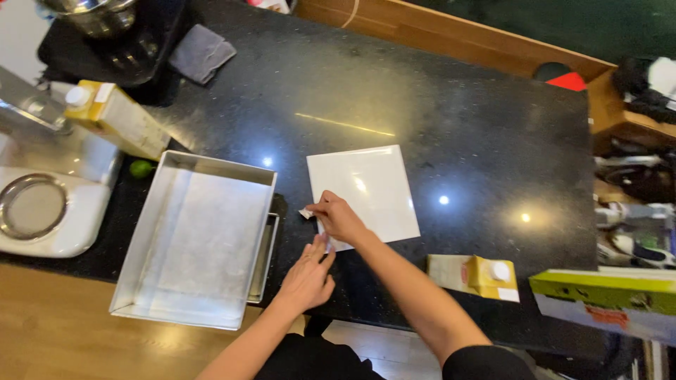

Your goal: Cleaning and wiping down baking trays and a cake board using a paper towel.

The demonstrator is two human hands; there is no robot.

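I'm looking at a black speckled countertop with a glossy white square tile on it. The baking pan is dull silver-grey. Two cartons, one far left and one lying near right, show yellow and cream with white caps. Grey cloth, small green lime, lime-green box edge.

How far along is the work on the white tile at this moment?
Done: the white tile lies flat on the black counter, and the metal tray stands empty beside it. In hand: the right hand pinches a small white scrap at the tile's left edge, while the left hand rests near its lower corner. Left: both cartons look untouched.
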